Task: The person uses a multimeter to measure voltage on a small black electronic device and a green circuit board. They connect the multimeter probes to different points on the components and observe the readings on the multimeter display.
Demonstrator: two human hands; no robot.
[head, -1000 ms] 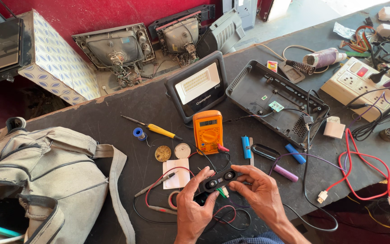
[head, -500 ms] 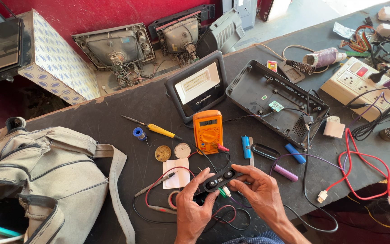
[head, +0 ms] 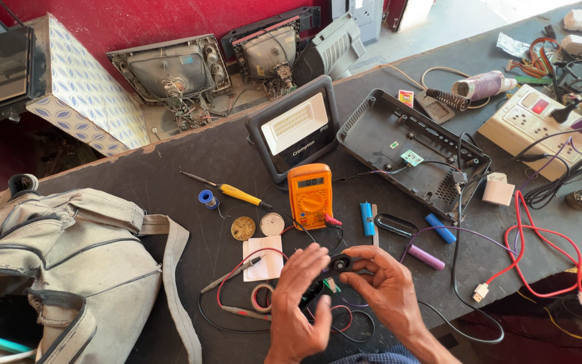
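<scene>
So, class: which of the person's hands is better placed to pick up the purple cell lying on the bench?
Probably the right hand: the purple cell lies just beyond it on that side, apart from the left hand; both grip the small black part.

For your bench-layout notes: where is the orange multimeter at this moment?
In the head view the orange multimeter lies flat mid-bench, just below the black floodlight, right of the yellow screwdriver and above both hands.
</scene>
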